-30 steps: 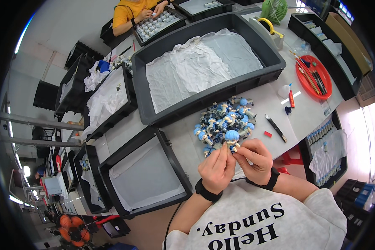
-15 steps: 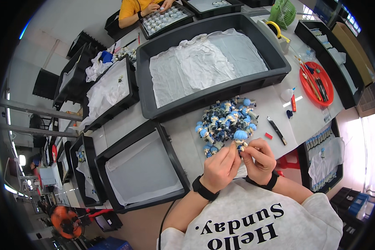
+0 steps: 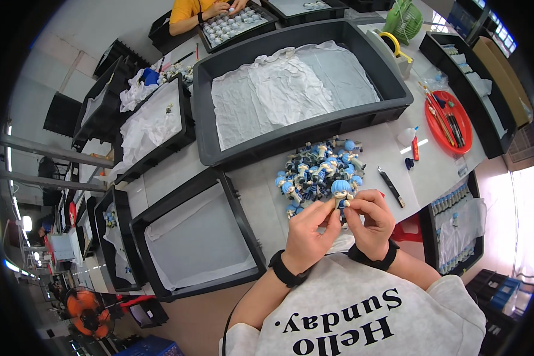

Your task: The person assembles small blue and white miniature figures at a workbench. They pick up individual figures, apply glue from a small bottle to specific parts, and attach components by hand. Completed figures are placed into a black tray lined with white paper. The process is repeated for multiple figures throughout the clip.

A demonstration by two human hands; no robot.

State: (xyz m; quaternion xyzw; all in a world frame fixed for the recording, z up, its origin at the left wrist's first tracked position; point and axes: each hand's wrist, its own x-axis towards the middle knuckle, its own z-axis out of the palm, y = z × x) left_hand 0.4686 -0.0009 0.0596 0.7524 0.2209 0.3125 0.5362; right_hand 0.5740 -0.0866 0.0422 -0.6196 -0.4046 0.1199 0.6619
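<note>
Between my two hands I hold a small blue-haired figurine (image 3: 340, 191) upright, its head above my fingertips. My left hand (image 3: 312, 230) pinches it from the left, around the lower body. From the right, my right hand (image 3: 371, 221) grips its body with thumb and bent fingers. My fingers hide most of the figurine's lower part. Just beyond my hands lies a heap of similar blue-haired figurines (image 3: 317, 169) on the white table (image 3: 261, 193).
A craft knife (image 3: 391, 186) lies right of the heap. Beyond it are a small white bottle (image 3: 406, 137) and a red dish (image 3: 449, 121) of brushes. A large cloth-lined tray (image 3: 305, 127) stands behind the heap, an open tray (image 3: 199, 237) to the left. A co-worker's hands (image 3: 225, 9) work at the far side.
The figurine and both hands have risen slightly, and more of its body shows. Both hands still hold it. My view has shifted a little.
</note>
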